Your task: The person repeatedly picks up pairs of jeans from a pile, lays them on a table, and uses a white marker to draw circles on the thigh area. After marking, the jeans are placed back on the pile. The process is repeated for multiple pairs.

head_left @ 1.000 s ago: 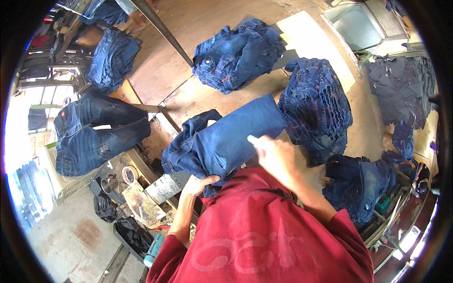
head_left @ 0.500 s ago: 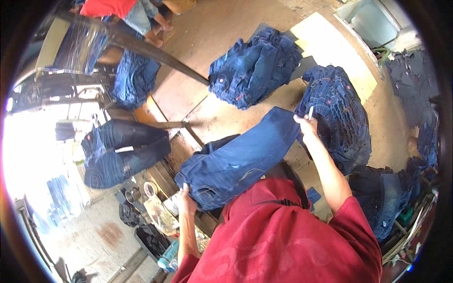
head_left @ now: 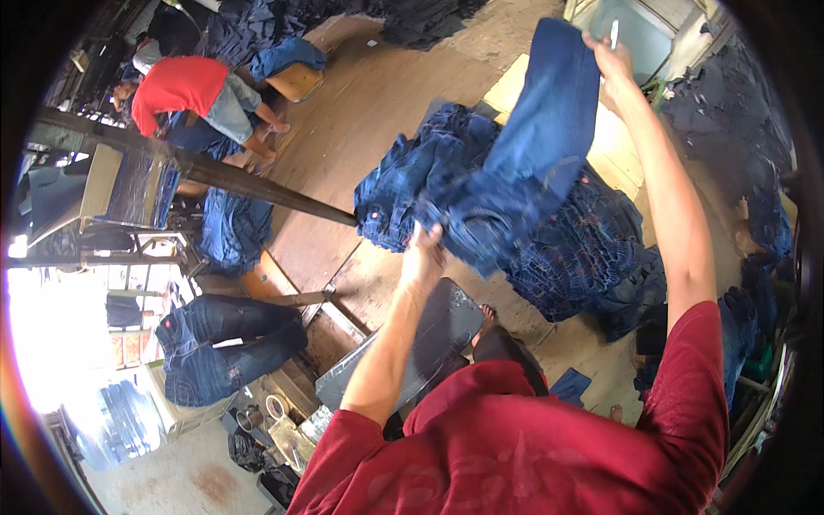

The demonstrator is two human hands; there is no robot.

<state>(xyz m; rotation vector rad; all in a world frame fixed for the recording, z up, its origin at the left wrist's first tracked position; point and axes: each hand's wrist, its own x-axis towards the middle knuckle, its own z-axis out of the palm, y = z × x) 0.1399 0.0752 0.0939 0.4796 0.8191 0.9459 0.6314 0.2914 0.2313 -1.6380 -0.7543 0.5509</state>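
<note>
A folded pair of blue jeans (head_left: 549, 107) hangs stretched between my two hands, in front of two piles of denim. My left hand (head_left: 423, 256) is closed on the waist end, low and to the left. Up at the far right, my right hand (head_left: 611, 62) grips the leg end. A thin white pen-like stick (head_left: 614, 34) also pokes up from its fingers. Behind the held jeans lie one denim pile (head_left: 390, 184) to the left and another, ruffled pile (head_left: 579, 257) to the right, both partly covered by them.
A dark flat-topped block (head_left: 451, 318) stands before my legs. Dark jeans (head_left: 232, 343) lie at the left, near a roll of tape (head_left: 275, 406). A metal pole (head_left: 283, 193) slants toward the piles. Farther off, a person in a red shirt (head_left: 189, 86) bends over.
Both hands have lifted the jeans forward, from above the dark block to the piles; the right hand rose highest. The jeans now hang more upright. My view has tilted toward the far floor.
</note>
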